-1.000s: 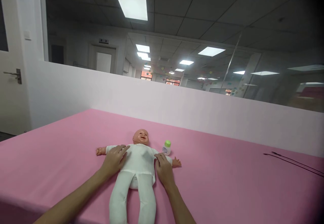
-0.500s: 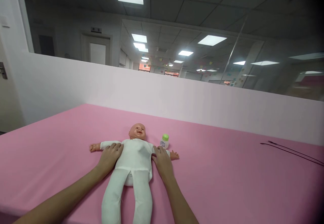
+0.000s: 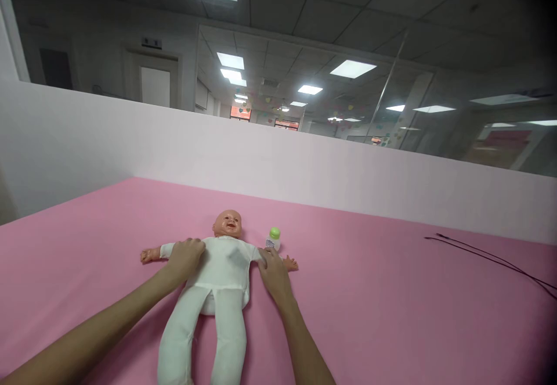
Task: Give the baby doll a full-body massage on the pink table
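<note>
A baby doll (image 3: 224, 266) with a white cloth body lies face up, its arms spread and its head away from me. My left hand (image 3: 186, 259) is closed round the doll's upper arm on the left, beside the shoulder. Round the doll's other upper arm, on the right, my right hand (image 3: 274, 270) is closed too. Just beyond my right hand stands a small clear bottle (image 3: 273, 240) with a green cap. The undersides of both hands are hidden.
The doll lies on a pink padded surface (image 3: 369, 298). Thin black cables (image 3: 483, 252) lie at the far right. A low white wall (image 3: 278, 161) with glass above it runs along the back edge.
The view has turned slightly right, so everything appears further left. My left hand has shifted a little up along the doll's arm towards the shoulder; both hands keep their hold.
</note>
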### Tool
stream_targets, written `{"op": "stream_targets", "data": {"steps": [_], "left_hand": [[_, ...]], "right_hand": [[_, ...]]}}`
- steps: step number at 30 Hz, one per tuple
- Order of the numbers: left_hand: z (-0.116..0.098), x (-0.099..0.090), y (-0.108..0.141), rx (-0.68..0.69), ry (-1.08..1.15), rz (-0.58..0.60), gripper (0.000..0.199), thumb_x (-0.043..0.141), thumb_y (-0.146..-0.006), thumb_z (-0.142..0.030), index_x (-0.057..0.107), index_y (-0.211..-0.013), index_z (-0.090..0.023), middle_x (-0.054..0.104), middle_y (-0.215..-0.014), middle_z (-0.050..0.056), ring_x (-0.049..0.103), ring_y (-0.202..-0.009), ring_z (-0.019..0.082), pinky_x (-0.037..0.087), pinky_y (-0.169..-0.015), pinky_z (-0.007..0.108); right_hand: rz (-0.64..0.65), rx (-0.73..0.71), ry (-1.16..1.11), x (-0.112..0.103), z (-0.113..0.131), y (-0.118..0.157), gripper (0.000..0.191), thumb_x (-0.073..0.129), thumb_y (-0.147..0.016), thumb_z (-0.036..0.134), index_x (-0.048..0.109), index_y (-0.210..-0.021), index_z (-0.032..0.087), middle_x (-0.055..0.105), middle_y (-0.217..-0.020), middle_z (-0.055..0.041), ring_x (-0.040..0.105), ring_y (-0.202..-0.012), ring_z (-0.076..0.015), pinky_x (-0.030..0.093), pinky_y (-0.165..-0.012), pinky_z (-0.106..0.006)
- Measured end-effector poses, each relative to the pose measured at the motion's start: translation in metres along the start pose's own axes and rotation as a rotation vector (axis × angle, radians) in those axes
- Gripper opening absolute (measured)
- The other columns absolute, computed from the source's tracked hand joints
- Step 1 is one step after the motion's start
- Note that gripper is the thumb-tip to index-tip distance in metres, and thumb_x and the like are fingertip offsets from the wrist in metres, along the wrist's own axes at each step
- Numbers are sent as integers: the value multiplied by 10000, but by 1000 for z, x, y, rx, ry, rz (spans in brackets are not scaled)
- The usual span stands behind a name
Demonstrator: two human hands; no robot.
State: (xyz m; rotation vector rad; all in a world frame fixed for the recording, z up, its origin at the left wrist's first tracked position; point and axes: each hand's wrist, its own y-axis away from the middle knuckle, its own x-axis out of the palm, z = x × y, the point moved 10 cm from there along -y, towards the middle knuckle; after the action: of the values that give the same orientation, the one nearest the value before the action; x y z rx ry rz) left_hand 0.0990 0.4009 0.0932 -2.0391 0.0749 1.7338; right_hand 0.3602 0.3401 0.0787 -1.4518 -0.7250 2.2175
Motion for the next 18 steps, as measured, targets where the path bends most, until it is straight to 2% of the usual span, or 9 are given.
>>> {"op": "stream_targets", "data": {"steps": [2, 4, 5, 7, 10, 12, 14, 18], "left_hand": [[-24, -18, -6, 64, 163, -56, 273, 486, -886, -83, 737, -858, -188, 763, -884, 131, 721, -844, 318, 521, -776, 426], [-57, -32, -17, 152, 518, -84, 254, 504, -959, -235, 757, -960, -225, 784, -1005, 99, 731, -961, 316, 547, -852, 433], [-74, -30, -25, 170, 745, -39, 264, 518, -984, -321, 763, -1011, -228, 787, -1073, 94, 733, -1009, 308, 559, -892, 427], [-106, -12, -48, 100, 1164, 135, 367, 518, -1013, -454, 755, -1092, -186, 763, -1218, 135, 721, -1117, 306, 573, -957, 418], [-145, 30, -80, -162, 1636, 326, 563, 388, -1070, -557, 662, -1314, -130, 569, -1538, 203, 592, -1380, 280, 494, -1133, 384], [-166, 51, -96, -262, 1754, 389, 693, 252, -1079, -615, 582, -1431, -118, 414, -1658, 210, 449, -1513, 263, 412, -1214, 369], [-183, 65, -108, -277, 1768, 429, 783, 164, -1065, -654, 518, -1502, -109, 306, -1713, 204, 318, -1585, 260, 334, -1265, 375], [-205, 75, -116, -251, 1779, 500, 868, 132, -1047, -691, 500, -1516, -60, 325, -1700, 223, 263, -1605, 279, 230, -1307, 395]], "right_hand": [[-91, 91, -74, -15, -13, -11, 351, 465, -942, 162, 754, -1120, 252, 764, -1117, -86, 719, -971, -265, 560, -836, -383], [-170, 145, -73, -26, -23, -25, 342, 476, -941, 201, 758, -1133, 233, 769, -1123, -108, 713, -1014, -283, 564, -859, -401], [-190, 143, -51, -29, -26, -34, 360, 472, -947, 208, 747, -1179, 214, 757, -1175, -128, 703, -1061, -294, 562, -890, -414], [-197, 108, 7, -28, -30, -49, 445, 442, -949, 164, 683, -1322, 162, 696, -1339, -172, 659, -1202, -308, 538, -996, -441], [-146, 71, 85, -15, -39, -62, 598, 417, -911, 70, 542, -1494, 116, 535, -1564, -199, 525, -1423, -328, 473, -1116, -484], [-78, 53, 105, -3, -47, -63, 655, 424, -895, 53, 478, -1545, 102, 455, -1633, -202, 425, -1514, -344, 453, -1145, -518], [0, 17, 93, 9, -53, -61, 655, 419, -901, 60, 457, -1555, 69, 437, -1641, -219, 391, -1540, -345, 431, -1173, -541], [96, 27, -8, 14, -67, -63, 616, 404, -945, 121, 463, -1554, 52, 475, -1614, -223, 429, -1524, -322, 416, -1202, -526]]}}
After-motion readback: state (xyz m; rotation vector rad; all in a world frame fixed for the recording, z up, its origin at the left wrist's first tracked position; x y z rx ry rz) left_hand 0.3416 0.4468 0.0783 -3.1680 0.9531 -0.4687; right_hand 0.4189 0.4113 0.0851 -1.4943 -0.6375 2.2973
